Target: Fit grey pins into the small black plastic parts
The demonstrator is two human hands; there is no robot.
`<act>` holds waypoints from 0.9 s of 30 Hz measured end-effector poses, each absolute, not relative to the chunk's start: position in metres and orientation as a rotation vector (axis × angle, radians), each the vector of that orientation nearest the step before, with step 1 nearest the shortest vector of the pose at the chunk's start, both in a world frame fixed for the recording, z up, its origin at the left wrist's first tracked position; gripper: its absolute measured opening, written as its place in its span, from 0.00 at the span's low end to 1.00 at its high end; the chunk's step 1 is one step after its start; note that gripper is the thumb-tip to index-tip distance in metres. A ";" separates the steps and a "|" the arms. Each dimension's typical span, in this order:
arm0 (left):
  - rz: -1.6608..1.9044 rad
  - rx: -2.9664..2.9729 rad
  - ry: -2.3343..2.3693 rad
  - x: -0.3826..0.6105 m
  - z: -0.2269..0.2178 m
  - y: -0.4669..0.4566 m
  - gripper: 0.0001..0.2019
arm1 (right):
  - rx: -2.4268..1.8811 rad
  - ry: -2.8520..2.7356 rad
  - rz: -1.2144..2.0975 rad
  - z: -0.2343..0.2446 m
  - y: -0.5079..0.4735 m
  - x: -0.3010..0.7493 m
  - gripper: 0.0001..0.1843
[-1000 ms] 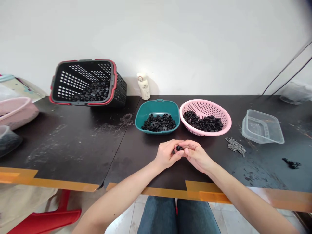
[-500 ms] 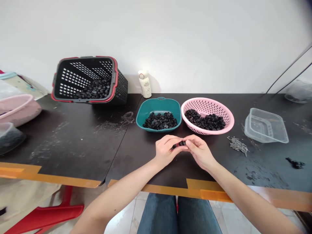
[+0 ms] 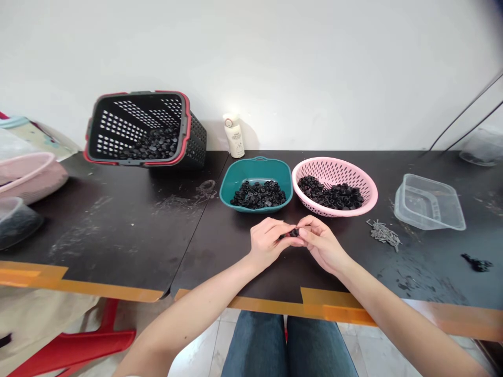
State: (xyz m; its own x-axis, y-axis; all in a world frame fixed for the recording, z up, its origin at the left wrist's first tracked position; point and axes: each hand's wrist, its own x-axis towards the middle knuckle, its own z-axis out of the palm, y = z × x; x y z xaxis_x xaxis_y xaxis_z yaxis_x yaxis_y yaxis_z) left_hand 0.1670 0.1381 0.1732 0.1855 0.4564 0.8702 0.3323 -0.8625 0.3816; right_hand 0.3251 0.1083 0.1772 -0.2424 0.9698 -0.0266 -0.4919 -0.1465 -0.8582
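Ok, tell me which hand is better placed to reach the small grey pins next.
The right hand, probably: it is nearer the small grey pins, with nothing between them. The left hand is farther away, across the black piece that both hands are pinching.

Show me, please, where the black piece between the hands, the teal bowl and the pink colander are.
black piece [image 3: 294, 232], head view, on its visible top.
teal bowl [image 3: 256, 165], head view, on its far inner wall.
pink colander [image 3: 334, 168], head view, on its far perforated wall.
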 end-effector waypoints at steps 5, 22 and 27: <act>1.760 2.359 0.748 0.166 0.171 0.140 0.12 | -0.681 -0.857 1.783 0.180 0.110 0.327 0.10; 1.704 2.465 0.691 0.164 0.168 0.143 0.11 | -0.600 -0.741 1.750 0.183 0.106 0.321 0.19; 1.656 2.351 0.684 0.166 0.166 0.142 0.12 | -0.598 -0.744 1.774 0.183 0.106 0.322 0.21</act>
